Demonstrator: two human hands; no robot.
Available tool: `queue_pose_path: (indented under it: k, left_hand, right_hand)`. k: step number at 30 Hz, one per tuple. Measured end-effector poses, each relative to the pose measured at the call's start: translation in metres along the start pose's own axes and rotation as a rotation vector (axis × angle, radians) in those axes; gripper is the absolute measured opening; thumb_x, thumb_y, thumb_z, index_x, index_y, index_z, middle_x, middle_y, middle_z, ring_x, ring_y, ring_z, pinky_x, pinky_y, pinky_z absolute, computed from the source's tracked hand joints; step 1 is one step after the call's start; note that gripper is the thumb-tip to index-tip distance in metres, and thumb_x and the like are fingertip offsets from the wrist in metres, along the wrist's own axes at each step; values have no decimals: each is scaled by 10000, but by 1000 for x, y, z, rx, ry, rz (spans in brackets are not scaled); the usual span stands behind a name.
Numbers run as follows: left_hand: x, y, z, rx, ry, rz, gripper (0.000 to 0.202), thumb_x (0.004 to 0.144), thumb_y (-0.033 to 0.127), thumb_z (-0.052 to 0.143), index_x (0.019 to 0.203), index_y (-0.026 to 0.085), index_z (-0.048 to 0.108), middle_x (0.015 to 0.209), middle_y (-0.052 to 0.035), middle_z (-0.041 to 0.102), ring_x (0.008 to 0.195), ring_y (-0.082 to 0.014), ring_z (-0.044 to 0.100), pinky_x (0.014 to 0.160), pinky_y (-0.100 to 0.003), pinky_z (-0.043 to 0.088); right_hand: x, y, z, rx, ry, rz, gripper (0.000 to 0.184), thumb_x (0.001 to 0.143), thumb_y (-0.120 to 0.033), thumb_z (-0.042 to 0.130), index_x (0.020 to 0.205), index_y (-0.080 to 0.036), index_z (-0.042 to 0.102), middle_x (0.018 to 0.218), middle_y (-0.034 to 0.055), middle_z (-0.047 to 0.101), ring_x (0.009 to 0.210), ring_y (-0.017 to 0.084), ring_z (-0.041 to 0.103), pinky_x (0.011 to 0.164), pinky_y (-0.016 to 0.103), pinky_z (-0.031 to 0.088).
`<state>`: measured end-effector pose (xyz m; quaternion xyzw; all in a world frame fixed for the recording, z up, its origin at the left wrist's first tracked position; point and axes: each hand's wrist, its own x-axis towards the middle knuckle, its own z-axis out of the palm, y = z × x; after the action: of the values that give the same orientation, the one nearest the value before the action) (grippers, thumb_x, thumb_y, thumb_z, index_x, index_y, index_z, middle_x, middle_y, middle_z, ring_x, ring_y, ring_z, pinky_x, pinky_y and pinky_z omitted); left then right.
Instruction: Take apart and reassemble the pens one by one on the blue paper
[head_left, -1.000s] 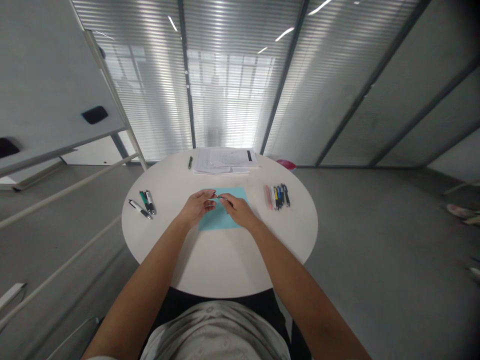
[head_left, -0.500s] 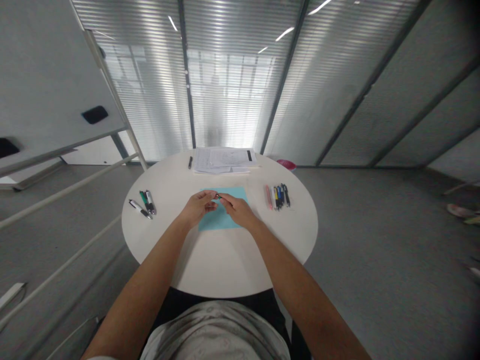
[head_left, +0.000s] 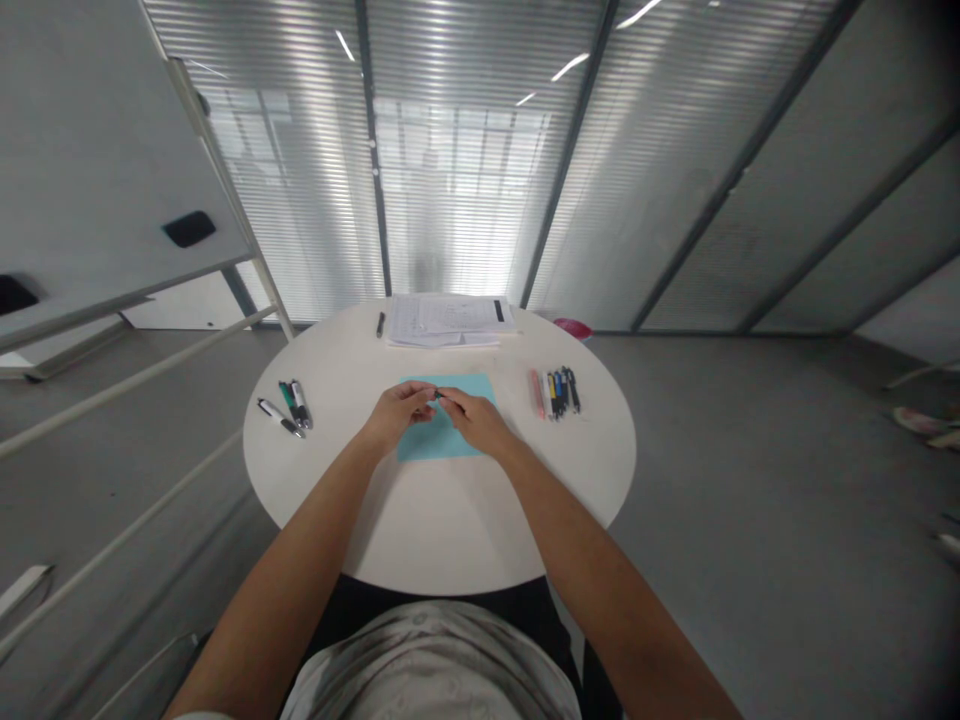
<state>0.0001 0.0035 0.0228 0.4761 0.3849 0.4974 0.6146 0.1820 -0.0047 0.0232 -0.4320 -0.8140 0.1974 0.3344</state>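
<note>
My left hand (head_left: 397, 415) and my right hand (head_left: 474, 418) meet over a light blue sheet of paper (head_left: 442, 440) in the middle of the round white table. Between their fingertips is a slim dark and green pen (head_left: 438, 395), mostly covered by the fingers. Both hands are closed on it, thumbs against the index fingers, a little above the sheet. How the pen's parts fit together is too small to make out.
Several pens (head_left: 555, 393) lie side by side at the right. At the left are loose pens (head_left: 292, 405). Printed papers (head_left: 450, 318) lie at the far edge, beside a dark pen (head_left: 381, 325). A whiteboard frame (head_left: 259, 260) stands to the left.
Both hands stay in almost the same place, with only slight finger movement around the pen. Less green shows between the fingertips. Nothing else on the table has moved.
</note>
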Motion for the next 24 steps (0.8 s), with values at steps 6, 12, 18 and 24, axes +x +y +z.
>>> queue_pose_path:
  k: [6,12,18,24]
  left_hand:
    - [-1,2,3,70,25,29,328,658,371,774,872,140,682,662,-9,624,594,-115,579,648,-283,475]
    - [-1,2,3,130,10,23,325,653,372,769,870,142,696,716,-29,654,595,-116,579,634,-279,470]
    - [0,1,3,199,-3,23,324,682,404,742,871,146,690,701,-25,649,598,-119,581,620,-269,466]
    - [-1,0,3,201,12,-3,323,678,431,742,823,150,676,658,-19,637,584,-125,579,613,-269,468]
  right_hand:
    - [0,-3,-1,-22,-4,25,369,972,-409,387,1213,-228,600,778,23,674,671,143,587,651,244,402]
    - [0,-3,-2,-47,-2,40,356,968,-430,392,1151,-230,624,745,13,664,644,135,570,623,231,378]
    - [2,0,0,-118,12,65,345,952,-467,416,1115,-242,621,727,0,653,608,134,548,600,232,345]
    - [1,3,3,-154,35,102,277,908,-475,495,1049,-254,586,725,-14,629,612,140,539,572,232,307]
